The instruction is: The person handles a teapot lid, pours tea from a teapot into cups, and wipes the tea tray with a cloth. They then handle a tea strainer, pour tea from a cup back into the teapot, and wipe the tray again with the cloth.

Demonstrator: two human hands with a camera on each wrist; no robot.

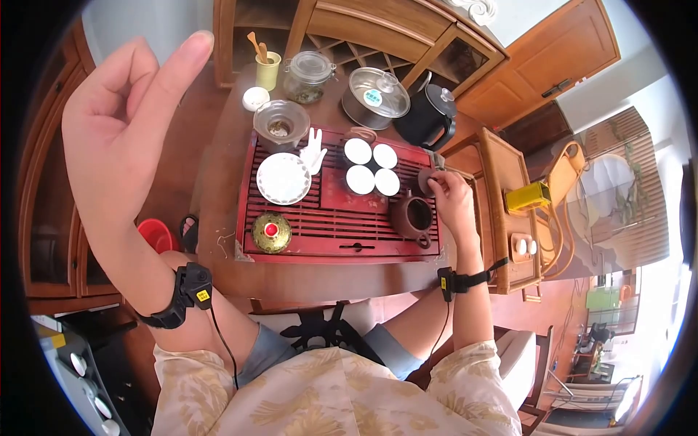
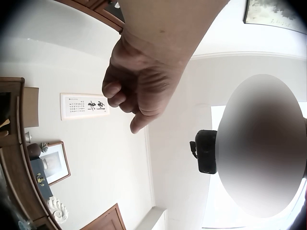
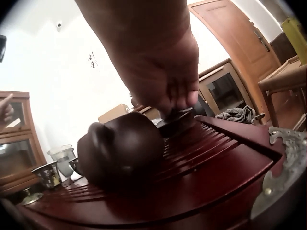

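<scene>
On the right of the red slatted tea tray [image 1: 334,251] stands a brown teapot [image 1: 411,216] with its top uncovered. Just behind it, my right hand [image 1: 454,203] pinches the dark lid [image 1: 426,183] between fingertips and thumb; in the right wrist view the lid [image 3: 176,123] is low at the tray surface beside the teapot [image 3: 120,148]. High at the left, away from the tray, my left hand [image 1: 120,131] is raised with curled fingers and the thumb extended; in the left wrist view this hand [image 2: 141,81] holds nothing visible.
Four white cups [image 1: 373,168], a patterned white bowl [image 1: 283,179], a white hand-shaped figure [image 1: 313,152], a glass strainer bowl [image 1: 281,127] and a gold-green lidded pot [image 1: 271,232] are on the tray. Behind stand a glass jar [image 1: 309,78], a steel pot [image 1: 375,98] and a black kettle [image 1: 425,116].
</scene>
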